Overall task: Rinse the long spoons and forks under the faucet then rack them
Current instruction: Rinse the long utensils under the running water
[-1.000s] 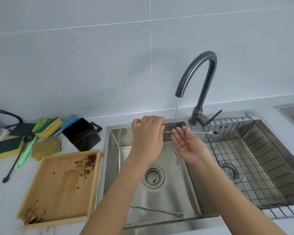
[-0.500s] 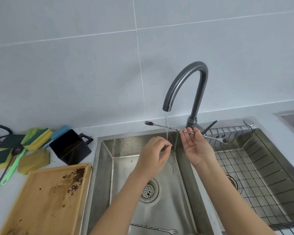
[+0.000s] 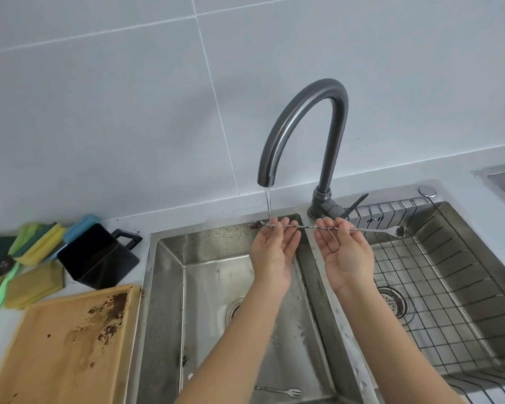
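Spoon [image 3: 318,228], long and twisted, lies across upturned fingers [image 3: 277,225] of both hands, loosely cradled under the faucet [image 3: 303,121] stream, residue at both ends; fork [image 3: 280,391] below the wrists unrinsed; rack [image 3: 449,275] beyond the right fingers empty.

A dark grey gooseneck faucet [image 3: 309,126] pours a thin stream onto a long twisted-stem steel spoon [image 3: 327,228], held level below its spout. Left hand [image 3: 274,249] and right hand [image 3: 346,252], palms up, pinch the stem at the fingertips (both ends look soiled). Below the faucet, a small steel fork [image 3: 280,391] lies in the left stainless sink basin [image 3: 204,287]; right of it sits a wire drying rack [image 3: 449,287].
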